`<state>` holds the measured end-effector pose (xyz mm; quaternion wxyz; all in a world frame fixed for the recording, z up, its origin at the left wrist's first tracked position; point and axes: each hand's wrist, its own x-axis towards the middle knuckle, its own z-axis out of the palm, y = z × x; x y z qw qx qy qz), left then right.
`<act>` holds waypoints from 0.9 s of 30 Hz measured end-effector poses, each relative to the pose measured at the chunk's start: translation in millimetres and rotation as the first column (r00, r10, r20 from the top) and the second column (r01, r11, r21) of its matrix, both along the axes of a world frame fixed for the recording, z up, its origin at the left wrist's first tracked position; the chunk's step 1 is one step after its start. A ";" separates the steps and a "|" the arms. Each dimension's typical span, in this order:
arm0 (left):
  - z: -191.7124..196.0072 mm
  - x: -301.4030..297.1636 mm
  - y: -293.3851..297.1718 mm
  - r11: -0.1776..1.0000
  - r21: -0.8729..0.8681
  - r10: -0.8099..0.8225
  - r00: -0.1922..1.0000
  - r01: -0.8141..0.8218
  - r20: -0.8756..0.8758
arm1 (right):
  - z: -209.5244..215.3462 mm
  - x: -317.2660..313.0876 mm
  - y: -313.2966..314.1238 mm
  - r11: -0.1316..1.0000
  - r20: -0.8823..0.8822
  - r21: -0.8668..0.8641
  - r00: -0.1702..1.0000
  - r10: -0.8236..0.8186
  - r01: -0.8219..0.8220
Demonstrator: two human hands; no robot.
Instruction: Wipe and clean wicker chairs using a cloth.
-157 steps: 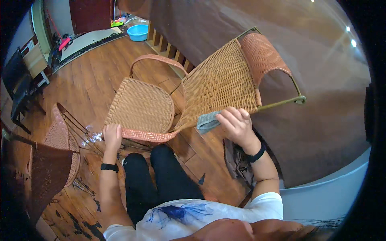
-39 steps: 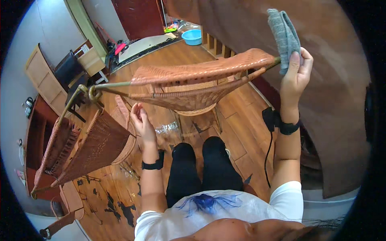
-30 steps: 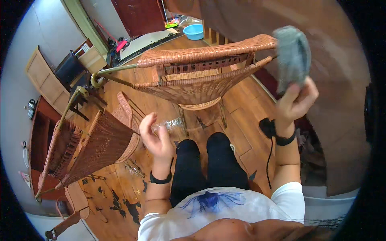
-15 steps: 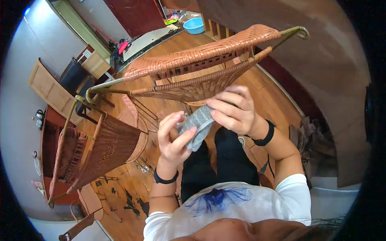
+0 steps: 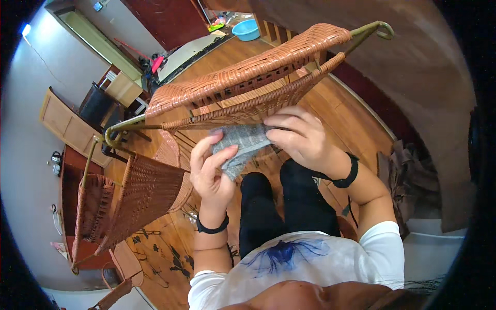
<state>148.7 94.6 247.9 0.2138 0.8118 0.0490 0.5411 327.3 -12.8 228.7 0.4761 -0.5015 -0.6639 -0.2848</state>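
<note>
A grey striped cloth (image 5: pixel 243 140) is stretched between my two hands, its lower part hanging loose; I cannot tell what kind of cloth piece it is. My left hand (image 5: pixel 209 173) pinches its left end between thumb and fingers. At the opposite end, the fingers of my right hand (image 5: pixel 299 135) grip the cloth's edge, with the thumb hidden. Just beyond both hands stands a woven rattan chair (image 5: pixel 248 67) with a brassy metal frame. The cloth overlaps the chair's lower weave in the view; whether it touches is unclear.
Another woven chair (image 5: pixel 142 196) stands at the left. A blue basin (image 5: pixel 246 30) sits on the far wooden floor. Dark fabric (image 5: pixel 408 178) lies in a heap at the right, beside a brown covering (image 5: pixel 413 77). Dark scraps (image 5: pixel 178 261) litter the floor at the lower left.
Both hands have moved slightly up, toward the chair, and the left hand also leftward. The cloth is now spread wider, with its lower part hanging down. The view has shifted a little.
</note>
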 end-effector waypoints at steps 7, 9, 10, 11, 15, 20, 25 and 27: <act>7.0 15.2 12.4 0.846 0.525 0.079 0.996 -0.092 0.048 | 30.5 10.7 -1.8 0.930 0.190 0.339 0.958 -0.217 0.143; 15.6 37.0 29.2 0.764 0.632 0.083 0.991 -0.130 0.104 | 33.7 16.7 0.9 0.855 0.280 0.434 0.860 -0.427 0.283; 18.4 45.9 36.8 0.736 0.651 0.162 0.982 -0.187 0.098 | 34.7 28.4 13.5 0.780 0.291 0.555 0.811 -0.507 0.289; 20.3 55.3 44.0 0.673 0.685 0.250 0.957 -0.279 0.144 | 34.4 37.4 18.8 0.768 0.267 0.544 0.797 -0.542 0.340; 24.3 58.8 61.2 0.502 0.729 0.414 0.869 -0.466 0.271 | 35.9 47.1 41.4 0.763 0.185 0.527 0.827 -0.532 0.373; 21.1 35.4 86.7 0.377 0.677 0.534 0.746 -0.632 0.399 | 42.6 20.3 68.3 0.811 0.182 0.507 0.884 -0.431 0.291; 16.2 26.8 92.0 0.441 0.616 0.564 0.735 -0.653 0.375 | 42.4 2.4 84.2 0.874 0.202 0.445 0.929 -0.311 0.196; 12.6 35.6 85.6 0.531 0.574 0.526 0.773 -0.623 0.354 | 40.4 8.3 80.4 0.876 0.190 0.432 0.928 -0.320 0.213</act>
